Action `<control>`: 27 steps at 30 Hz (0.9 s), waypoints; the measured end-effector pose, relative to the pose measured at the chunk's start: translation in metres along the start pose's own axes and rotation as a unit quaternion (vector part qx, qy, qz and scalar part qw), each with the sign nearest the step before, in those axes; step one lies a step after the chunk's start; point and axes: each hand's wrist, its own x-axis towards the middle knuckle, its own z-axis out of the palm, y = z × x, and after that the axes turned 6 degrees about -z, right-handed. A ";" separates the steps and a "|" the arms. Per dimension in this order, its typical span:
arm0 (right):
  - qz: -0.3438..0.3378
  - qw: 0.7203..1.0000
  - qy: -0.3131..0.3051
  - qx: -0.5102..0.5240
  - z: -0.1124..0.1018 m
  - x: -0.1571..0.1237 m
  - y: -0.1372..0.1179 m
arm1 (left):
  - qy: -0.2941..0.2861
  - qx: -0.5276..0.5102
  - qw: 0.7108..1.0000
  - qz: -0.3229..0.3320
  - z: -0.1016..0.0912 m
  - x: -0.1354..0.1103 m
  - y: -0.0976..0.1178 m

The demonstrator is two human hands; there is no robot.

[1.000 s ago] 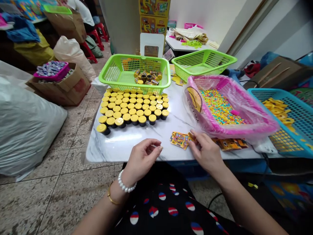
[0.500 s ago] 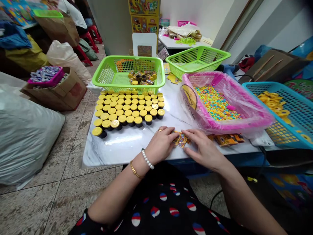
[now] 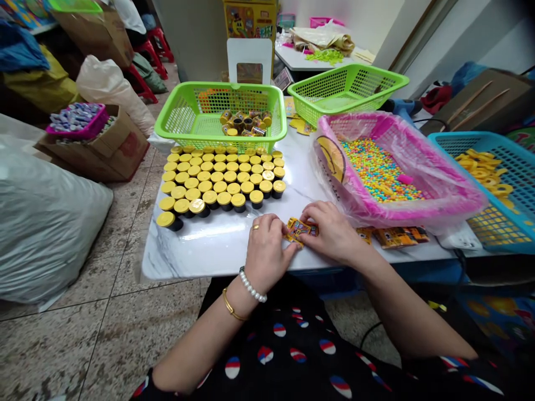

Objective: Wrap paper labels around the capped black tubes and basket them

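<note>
Small printed yellow-orange labels (image 3: 296, 227), seemingly a short stack, are held just above or on the near edge of the marbled table. My left hand (image 3: 266, 242) is closed at their left end, fingers curled and thumb along the near side. My right hand (image 3: 330, 231) pinches their right end between thumb and fingers. Left of my hands stand rows of small dark cups with yellow lids (image 3: 217, 178). More printed yellow-orange labels (image 3: 399, 236) lie to the right of my right hand, partly under the pink basket.
A pink plastic-lined basket (image 3: 443, 211) holds coloured candy beads (image 3: 371, 167). Beyond the cups, a green basket (image 3: 179, 131) contains several label-wrapped cups. Another green basket (image 3: 309, 111) stands behind. A blue basket (image 3: 510, 234) with yellow rings is at the right.
The labels have turned and shifted slightly left between my hands. My left hand has moved a little left with its fingers more curled; my right hand has closed from a looser spread into a pinch.
</note>
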 end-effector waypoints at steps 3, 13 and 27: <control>0.010 0.999 -0.010 0.047 -0.007 0.004 -0.002 | 0.001 -0.048 0.999 -0.008 -0.001 -0.001 -0.001; 0.098 0.970 -0.004 0.223 0.009 0.002 -0.049 | -0.058 -0.236 0.963 -0.112 -0.045 0.006 -0.031; 0.029 0.991 0.113 0.070 0.012 -0.011 -0.045 | 0.051 -0.150 0.986 -0.053 -0.060 -0.049 -0.028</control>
